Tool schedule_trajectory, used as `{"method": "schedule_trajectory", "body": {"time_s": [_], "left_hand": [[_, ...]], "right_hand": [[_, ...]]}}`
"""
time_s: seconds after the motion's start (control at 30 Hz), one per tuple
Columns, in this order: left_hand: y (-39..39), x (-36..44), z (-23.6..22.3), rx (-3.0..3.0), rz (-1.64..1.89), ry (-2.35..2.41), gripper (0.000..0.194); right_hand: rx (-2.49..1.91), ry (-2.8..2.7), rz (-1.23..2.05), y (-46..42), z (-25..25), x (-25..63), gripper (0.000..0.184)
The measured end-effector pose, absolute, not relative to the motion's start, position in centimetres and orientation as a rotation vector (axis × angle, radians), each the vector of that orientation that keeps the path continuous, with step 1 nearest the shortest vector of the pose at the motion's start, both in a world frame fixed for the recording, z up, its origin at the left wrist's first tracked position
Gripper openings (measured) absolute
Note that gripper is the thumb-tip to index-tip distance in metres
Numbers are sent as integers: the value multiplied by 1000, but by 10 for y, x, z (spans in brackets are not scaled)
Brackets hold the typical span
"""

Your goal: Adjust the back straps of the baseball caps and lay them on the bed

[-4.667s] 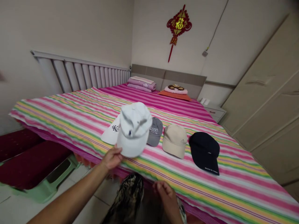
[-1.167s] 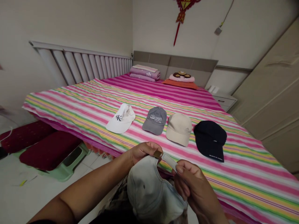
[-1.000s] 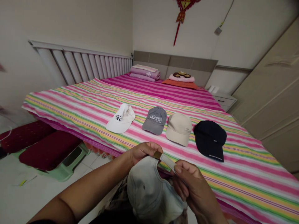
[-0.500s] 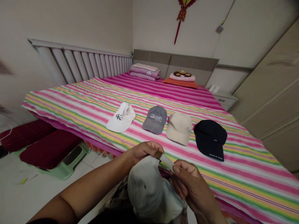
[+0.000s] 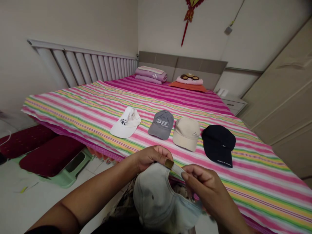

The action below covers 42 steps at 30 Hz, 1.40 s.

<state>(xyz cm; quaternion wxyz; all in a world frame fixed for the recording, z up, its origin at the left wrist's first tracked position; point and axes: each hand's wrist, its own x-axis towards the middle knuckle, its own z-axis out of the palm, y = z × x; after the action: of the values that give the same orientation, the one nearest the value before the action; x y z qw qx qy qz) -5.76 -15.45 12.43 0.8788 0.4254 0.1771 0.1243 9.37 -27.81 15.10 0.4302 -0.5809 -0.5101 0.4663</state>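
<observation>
A pale baseball cap (image 5: pixel 154 196) hangs in front of me with its back strap (image 5: pixel 177 169) uppermost. My left hand (image 5: pixel 152 157) pinches the cap's back edge beside the strap's brass-coloured buckle (image 5: pixel 169 163). The strap's other part is between the thumb and fingers of my right hand (image 5: pixel 203 182). Beyond my hands several caps lie on the bed: a white cap (image 5: pixel 126 123) with black "CK" letters, a grey cap (image 5: pixel 162 125) with white script, a beige cap (image 5: pixel 186 134) and a navy cap (image 5: pixel 218 144).
A striped sheet (image 5: pixel 73 107) covers the bed's near part. Folded purple bedding (image 5: pixel 151 74) and a pink pillow (image 5: pixel 189 80) lie by the headboard (image 5: pixel 200 66). Stools with dark red tops (image 5: pixel 51 156) stand at the left. A nightstand (image 5: pixel 232 104) and wardrobe (image 5: pixel 280 94) are at the right.
The pale cap was picked up from among the others, held by its brim in my left hand, and turned back-up. Lately the buckle and strap have shifted slightly; my right hand has moved a little right.
</observation>
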Motion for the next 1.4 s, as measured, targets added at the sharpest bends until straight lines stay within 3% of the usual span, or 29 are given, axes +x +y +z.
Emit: {"method": "schedule_trajectory", "body": {"time_s": [0.17, 0.5, 0.77, 0.87, 1.03, 1.4], "left_hand": [[-161, -58, 138, 937, 228, 387, 29], [-162, -54, 134, 926, 275, 318, 34], [-158, -41, 133, 957, 415, 297, 21], [-154, -37, 132, 993, 435, 315, 24], [-151, -35, 131, 1242, 434, 258, 40], [-156, -36, 124, 1629, 530, 259, 32]], "right_hand": [[-1456, -1356, 1058, -281, 156, 94, 28], [-1368, -1095, 1300, -273, 136, 97, 31], [-1244, -882, 1332, -263, 128, 103, 28], [-1182, -809, 1328, -261, 127, 105, 27], [-1120, -739, 1324, -258, 123, 109, 28], [-1107, -715, 1319, -264, 113, 113, 28]]}}
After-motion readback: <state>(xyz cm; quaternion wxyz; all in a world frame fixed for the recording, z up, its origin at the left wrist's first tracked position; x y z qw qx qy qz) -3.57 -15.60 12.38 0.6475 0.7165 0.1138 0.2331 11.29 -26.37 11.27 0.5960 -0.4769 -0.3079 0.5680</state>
